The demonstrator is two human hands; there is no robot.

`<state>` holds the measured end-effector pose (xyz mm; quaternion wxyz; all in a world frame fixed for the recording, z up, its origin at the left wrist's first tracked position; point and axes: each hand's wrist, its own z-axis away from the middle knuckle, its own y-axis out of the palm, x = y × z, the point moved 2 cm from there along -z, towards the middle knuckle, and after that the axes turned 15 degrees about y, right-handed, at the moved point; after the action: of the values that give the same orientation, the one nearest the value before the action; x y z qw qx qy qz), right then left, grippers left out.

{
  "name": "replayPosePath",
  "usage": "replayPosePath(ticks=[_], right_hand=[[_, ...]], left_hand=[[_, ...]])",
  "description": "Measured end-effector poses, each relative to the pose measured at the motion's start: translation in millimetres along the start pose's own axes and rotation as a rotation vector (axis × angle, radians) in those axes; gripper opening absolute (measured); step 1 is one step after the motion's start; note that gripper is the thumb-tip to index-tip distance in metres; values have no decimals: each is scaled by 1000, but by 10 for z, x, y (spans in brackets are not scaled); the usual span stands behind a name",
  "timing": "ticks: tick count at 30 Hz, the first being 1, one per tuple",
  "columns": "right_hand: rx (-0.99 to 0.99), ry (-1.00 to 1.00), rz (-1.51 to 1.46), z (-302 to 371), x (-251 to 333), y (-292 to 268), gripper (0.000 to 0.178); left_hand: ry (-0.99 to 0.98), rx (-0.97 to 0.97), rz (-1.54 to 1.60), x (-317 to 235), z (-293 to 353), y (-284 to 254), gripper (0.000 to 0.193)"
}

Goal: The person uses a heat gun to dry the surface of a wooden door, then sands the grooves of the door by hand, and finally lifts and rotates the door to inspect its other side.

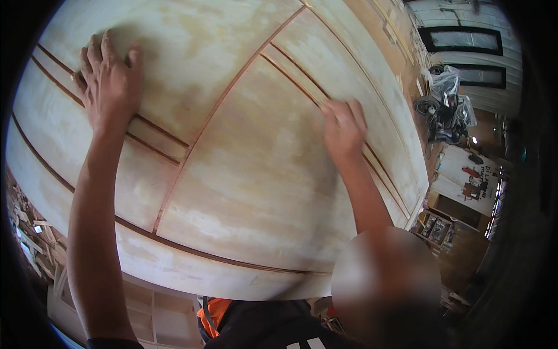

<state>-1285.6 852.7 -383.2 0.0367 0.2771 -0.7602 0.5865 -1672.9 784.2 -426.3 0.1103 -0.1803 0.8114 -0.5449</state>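
A large pale wooden panel [250,157] fills most of the view, its whitish surface patchy and cut by narrow brown grooves. On its upper left part my left hand [110,81] lies with fingers spread, across a pair of the grooves, holding nothing. Over to the right, my right hand [344,131] is at another pair of parallel grooves, its fingers curled and pressed together. Whatever is under or inside those fingers is hidden, and the hand is slightly smeared by motion. A blurred round patch covers part of my right arm.
Beyond the panel's right edge stands a motorcycle [447,113] partly draped in clear plastic. Two dark-framed panes [462,41] are on the pale wall behind it. A white board [465,177] with writing sits farther down. Wood scraps [35,232] lie at left, near a pale shelf unit [165,317].
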Motion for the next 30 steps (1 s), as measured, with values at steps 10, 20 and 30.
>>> replayPosePath(ticks=[10,20,30], right_hand=[[-3,-98,-235,-443,533,326,9],[-14,-2,-295,-233,254,262,9],[-58,72,70,713,-1039,-727,18]], left_hand=[[-16,109,-73,70,-51,43,70],[18,50,-33,-2,-65,9,71],[49,97,-29,159,-86,94,69]])
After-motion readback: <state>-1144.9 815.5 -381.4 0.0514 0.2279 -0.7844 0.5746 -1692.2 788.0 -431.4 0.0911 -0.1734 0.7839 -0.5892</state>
